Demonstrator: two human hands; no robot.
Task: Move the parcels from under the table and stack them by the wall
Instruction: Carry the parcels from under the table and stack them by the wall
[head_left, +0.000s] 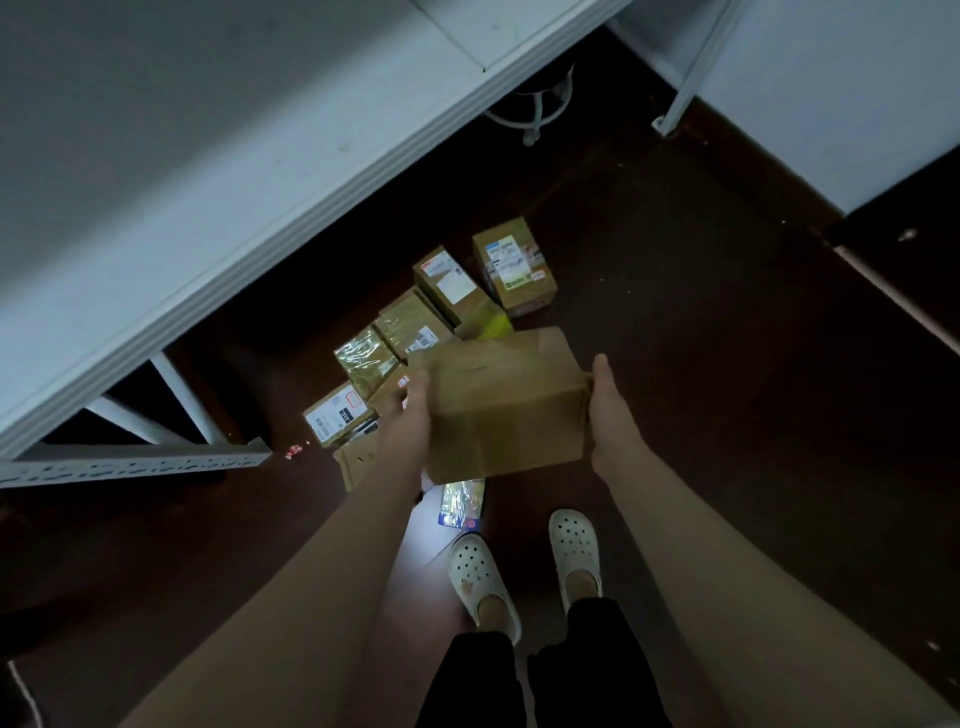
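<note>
Head view, looking down: a plain cardboard box (506, 410) is held in the air between two bare hands, above the dark floor (701, 338). The box's left end is gripped by the left hand (408, 421), which is blurred, with its fingers curled over the upper edge. The box's right end is gripped by the right hand (613, 421); the thumb is laid straight up along the edge and the fingers are hidden behind the box. Just beyond and left of the box, a cluster of smaller labelled parcels (452, 283) is spread on the floor, some wrapped in shiny tape. One more taped parcel (462, 501) is partly seen directly below the box. Nearer than the box, two feet in white clogs (480, 577) are planted on the floor. Far left of and above the box, a white table (208, 156) is seen, its edge running diagonally, with a stool base (540, 104) beneath it. Well beyond the box to the right, a pale wall (831, 104) is met by the floor.
</note>
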